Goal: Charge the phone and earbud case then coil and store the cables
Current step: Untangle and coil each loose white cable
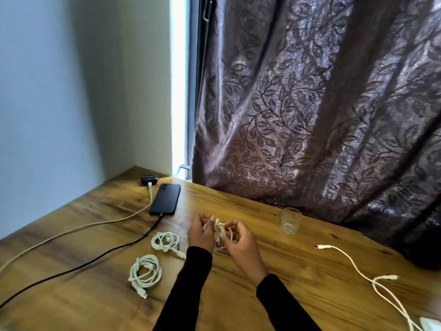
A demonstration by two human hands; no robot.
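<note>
- Wood-grain bench (274, 271); clear glass (291, 220) by patterned curtain (322, 103); loose white cable (353, 263) at right.
- Black phone (165, 199) and dark earbud case (149, 180) at far left, both plugged in.
- Two coiled white cables (145, 274), (165, 241) lie near left hand.
- Left hand (201, 234) and right hand (241, 244), fingers curled, holding a white cable bundle (220, 231) between them above bench.

- Wooden table (274, 271), set against a wall and a curtain.
- Far left corner: black earbud case (149, 180) with a pale cable (78, 229) plugged in.
- Beside it, a black phone (165, 199) on a black cable (95, 258).
- Two white coils: far coil (165, 242), near coil (145, 273).
- Glass (291, 220) near the curtain.
- Loose white cable (358, 268) at right.
</note>
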